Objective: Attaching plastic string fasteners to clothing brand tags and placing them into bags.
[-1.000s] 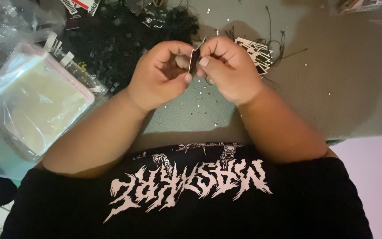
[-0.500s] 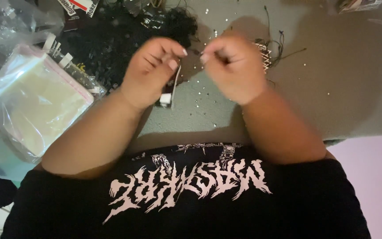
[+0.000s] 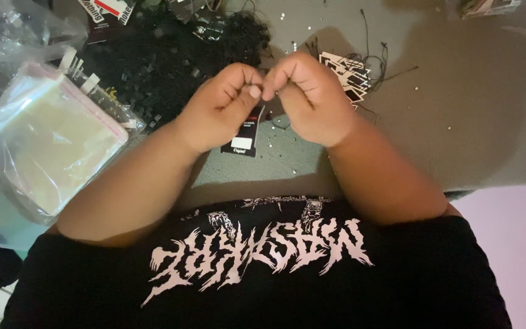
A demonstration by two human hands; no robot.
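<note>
Closest to the wearer is a black T-shirt point(image 3: 257, 268) with a pale jagged print, and both bare forearms reach out from it over a grey table point(image 3: 476, 122).

The left hand point(image 3: 220, 109) is curled tight, thumb and forefinger pinched at the top edge of a small black hang tag point(image 3: 245, 135) with a white patch near its lower end; the tag dangles below the knuckles, just above the tabletop. The right hand point(image 3: 308, 97) is also curled, fingertips pressed together right against the left thumb. It seems to be pinching a thin black string at the tag's top, but the string is too fine and too hidden for me to be sure.

With both grips that small and that close, a slip looks the likeliest trouble: if the cord end frays or misses the hole, it may pull free, and the tag could drop among the tiny pale specks point(image 3: 275, 143) scattered on the table.

To the left lies a stack of clear plastic bags point(image 3: 50, 140), its edge near the left forearm; a swing of the elbow could shove them off.

Further out, a heap of black strings point(image 3: 171, 55) sits behind the left hand, and a fanned pile of finished tags point(image 3: 348, 73) just beyond the right. Loose cords trail from that pile, and a knuckle could snag one and drag the pile.
</note>
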